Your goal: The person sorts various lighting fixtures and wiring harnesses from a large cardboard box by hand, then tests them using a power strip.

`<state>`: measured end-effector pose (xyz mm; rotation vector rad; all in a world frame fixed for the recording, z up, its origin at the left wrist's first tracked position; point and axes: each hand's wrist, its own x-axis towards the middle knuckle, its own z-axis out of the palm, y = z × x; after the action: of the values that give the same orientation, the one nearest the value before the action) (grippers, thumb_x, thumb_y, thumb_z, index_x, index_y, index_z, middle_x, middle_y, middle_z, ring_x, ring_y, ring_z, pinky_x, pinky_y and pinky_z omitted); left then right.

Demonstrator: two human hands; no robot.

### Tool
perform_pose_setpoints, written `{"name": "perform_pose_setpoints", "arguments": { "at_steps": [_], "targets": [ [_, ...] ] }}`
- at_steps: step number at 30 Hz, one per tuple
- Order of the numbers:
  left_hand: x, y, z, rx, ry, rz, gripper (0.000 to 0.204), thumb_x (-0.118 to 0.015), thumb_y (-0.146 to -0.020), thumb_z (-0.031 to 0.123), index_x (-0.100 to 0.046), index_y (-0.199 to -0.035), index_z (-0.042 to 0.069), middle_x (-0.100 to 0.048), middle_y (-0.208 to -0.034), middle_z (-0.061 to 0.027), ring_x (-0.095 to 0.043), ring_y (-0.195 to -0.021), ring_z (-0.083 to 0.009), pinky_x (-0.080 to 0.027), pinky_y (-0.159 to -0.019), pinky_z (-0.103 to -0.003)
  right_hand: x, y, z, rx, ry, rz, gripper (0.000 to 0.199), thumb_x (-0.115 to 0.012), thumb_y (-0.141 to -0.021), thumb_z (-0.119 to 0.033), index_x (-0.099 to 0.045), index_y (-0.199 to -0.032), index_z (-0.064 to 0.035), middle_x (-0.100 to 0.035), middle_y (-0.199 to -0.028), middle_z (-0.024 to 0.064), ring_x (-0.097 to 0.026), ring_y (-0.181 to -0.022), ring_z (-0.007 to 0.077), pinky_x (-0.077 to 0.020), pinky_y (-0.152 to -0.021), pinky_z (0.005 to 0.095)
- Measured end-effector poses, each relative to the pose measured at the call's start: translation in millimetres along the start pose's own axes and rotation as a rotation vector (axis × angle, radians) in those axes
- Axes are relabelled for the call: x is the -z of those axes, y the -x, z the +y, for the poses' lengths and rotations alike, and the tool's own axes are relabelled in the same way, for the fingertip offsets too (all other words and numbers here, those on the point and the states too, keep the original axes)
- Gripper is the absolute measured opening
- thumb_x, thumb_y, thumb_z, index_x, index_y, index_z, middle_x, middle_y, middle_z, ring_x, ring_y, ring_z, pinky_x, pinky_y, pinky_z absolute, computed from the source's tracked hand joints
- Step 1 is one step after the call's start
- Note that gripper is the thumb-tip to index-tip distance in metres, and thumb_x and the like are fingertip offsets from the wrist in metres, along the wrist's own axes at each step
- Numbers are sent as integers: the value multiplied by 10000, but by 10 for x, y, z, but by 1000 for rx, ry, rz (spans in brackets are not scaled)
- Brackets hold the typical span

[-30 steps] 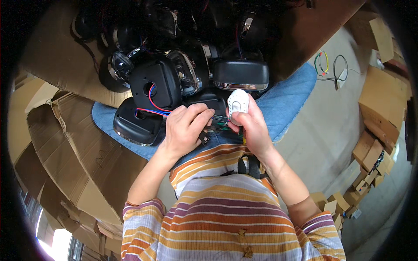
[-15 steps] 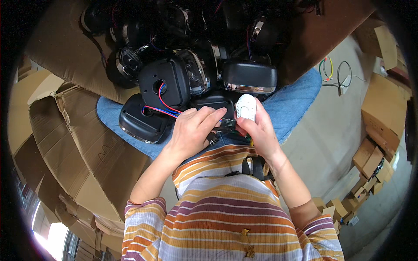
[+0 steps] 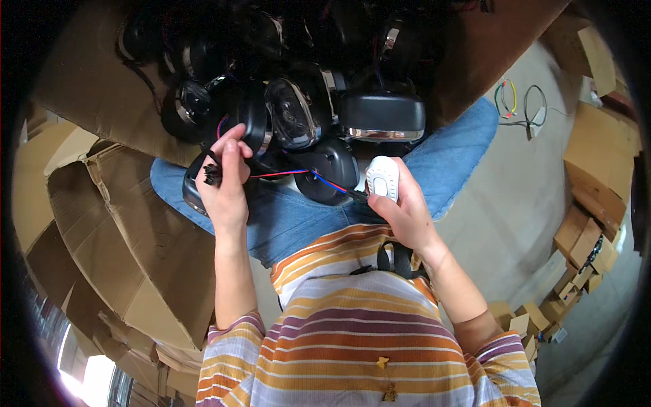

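up close, the left hand (image 3: 226, 184) pinches a black connector (image 3: 211, 176) on red and blue wires (image 3: 305, 175) over the lap. the right hand (image 3: 405, 211) wraps around a white device (image 3: 382, 183), beside a black mirror housing (image 3: 331, 169) resting on the knees.

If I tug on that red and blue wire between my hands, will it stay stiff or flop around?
Probably floppy: the red and blue wire is thin and runs in a slight curve from the black connector pinched in the left hand toward the white device in the right hand. It likely weighs little. A hard tug might strain its ends.
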<state>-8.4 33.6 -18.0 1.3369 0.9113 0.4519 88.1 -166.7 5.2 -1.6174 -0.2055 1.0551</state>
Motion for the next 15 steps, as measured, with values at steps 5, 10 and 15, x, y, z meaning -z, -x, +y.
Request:
{"name": "perform_pose_setpoints", "arguments": {
  "at_steps": [5, 10, 15],
  "targets": [
    [280, -93, -15, 37, 210, 163, 285, -411, -866, 179, -500, -1015, -48, -502, -690, -9, -298, -454, -20, -237, -423, -165, 23, 41, -15, -61, -84, -4, 299, -493, -712, -34, -407, -998, -15, -458, -834, 29, -419, -783, 97, -355, -699, 225],
    [322, 95, 47, 132, 344, 185, 311, -364, -884, 217, -497, -986, -46, -464, -635, -11, -279, -422, -37, -260, -427, -191, 13, 136, -31, -24, 141, -72, 299, -495, -711, -40, -403, -995, -18, -475, -799, 55, -444, -755, 113, -366, -684, 236],
    [244, 358, 378, 36, 479, -23, 335, -328, -892, 269, -507, -1007, 10, -368, -554, 32, -267, -448, -45, -238, -459, -200, 9, 130, -12, 9, 163, -83, 301, -503, -709, -51, -403, -991, -18, -493, -796, 73, -461, -748, 128, -376, -678, 252]
  ]
}}
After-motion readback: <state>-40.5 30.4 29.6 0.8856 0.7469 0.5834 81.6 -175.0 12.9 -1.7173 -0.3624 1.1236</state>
